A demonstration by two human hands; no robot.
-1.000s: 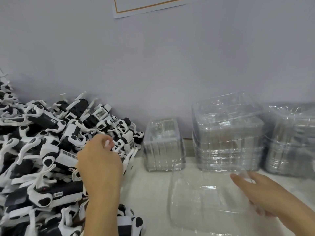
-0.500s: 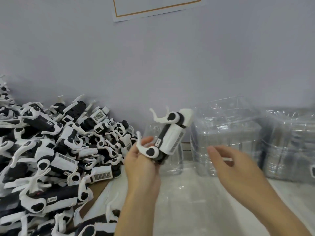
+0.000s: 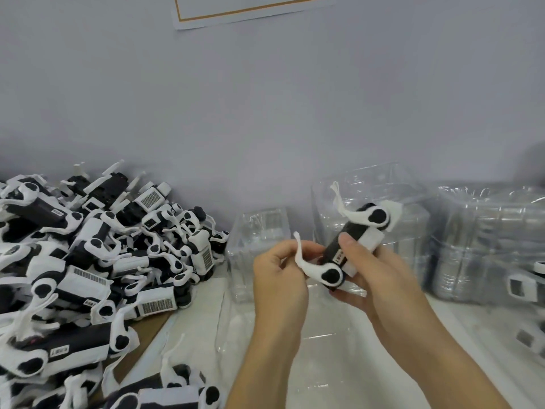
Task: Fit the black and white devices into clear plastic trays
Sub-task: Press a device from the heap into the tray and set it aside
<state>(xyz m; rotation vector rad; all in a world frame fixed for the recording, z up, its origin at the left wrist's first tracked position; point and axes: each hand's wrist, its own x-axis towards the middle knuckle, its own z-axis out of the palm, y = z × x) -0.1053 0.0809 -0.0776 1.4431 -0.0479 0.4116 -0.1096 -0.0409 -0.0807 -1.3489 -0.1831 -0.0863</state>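
You hold one black and white device (image 3: 352, 246) in the air with both hands, above a clear plastic tray (image 3: 283, 329) that lies flat on the white table (image 3: 194, 305). Your right hand (image 3: 380, 278) wraps the body of the device from below and behind, with the thumb pressed across its black side next to a small label. Your left hand (image 3: 278, 276) has its fingers curled round the lower white arm (image 3: 303, 261) of the device, which curves up past the fingertips. The device is tilted, with its lower end toward you and its upper end up and to the right. A second white arm (image 3: 346, 208) projects from the upper end. Each arm joins the body at a round black hub.

To your left, a large pile of devices (image 3: 88, 261) of the same kind covers the table and reaches the grey wall (image 3: 265, 113). Part of a brown board (image 3: 144, 335) shows under the pile's near edge.

Behind your hands, three groups of clear trays stand against the wall: a small stack (image 3: 259, 231) just beyond your left hand, a taller stack (image 3: 407, 208) behind the held device, and a wide stack (image 3: 486, 243) at the right. Further devices (image 3: 528, 290) are partly visible at the right edge of the view. A sheet with an orange border (image 3: 250, 10) is fixed on the wall above.
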